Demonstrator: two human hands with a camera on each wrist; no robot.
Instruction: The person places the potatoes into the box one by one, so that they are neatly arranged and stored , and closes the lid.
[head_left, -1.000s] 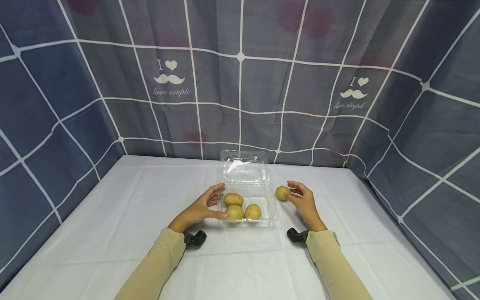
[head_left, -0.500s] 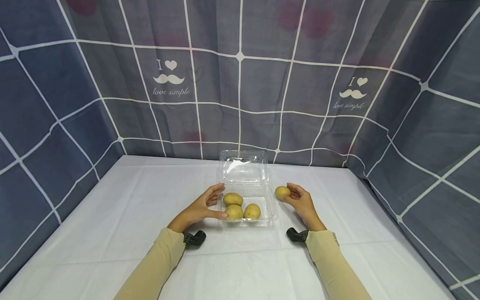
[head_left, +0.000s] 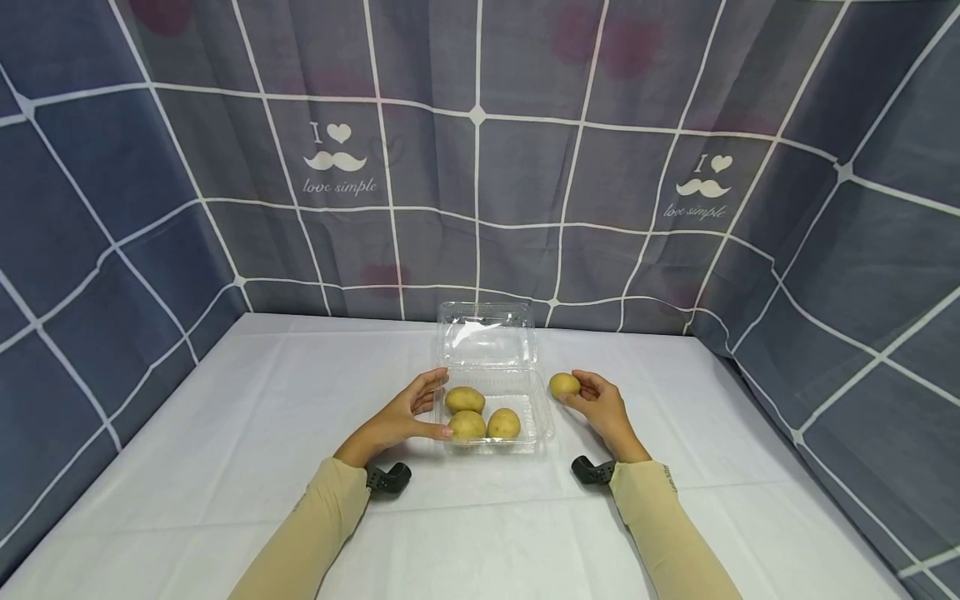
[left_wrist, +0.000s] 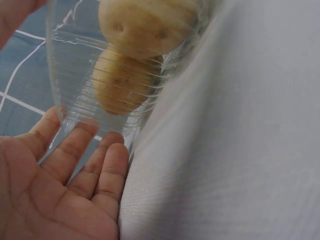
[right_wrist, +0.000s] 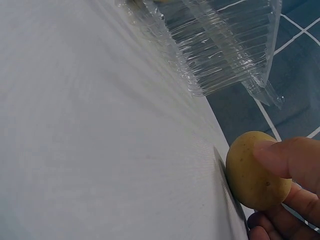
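A clear plastic clamshell box [head_left: 537, 408] stands on the table, its hinged lid [head_left: 487, 335] raised at the back. Three potatoes lie in it: one potato [head_left: 465, 400] behind, a second potato [head_left: 468, 426] at front left, a third potato [head_left: 504, 423] beside that. My left hand [head_left: 397, 423] rests along the box's left side, thumb at the front corner; in the left wrist view the fingers [left_wrist: 112, 170] are nearly straight against the ribbed wall. Right of the box, my right hand [head_left: 606, 410] pinches another potato [right_wrist: 255, 172] between thumb and fingers, at or just above the tabletop.
White cloth [head_left: 420, 533] covers the table. A dark grid-patterned curtain [head_left: 427, 167] hangs behind it and along both sides. Each wrist carries a black camera mount, such as the left mount [head_left: 390, 478].
My right hand's fingers have closed in around the potato on the right. The left hand and the box stay where they were; the head view has shifted slightly.
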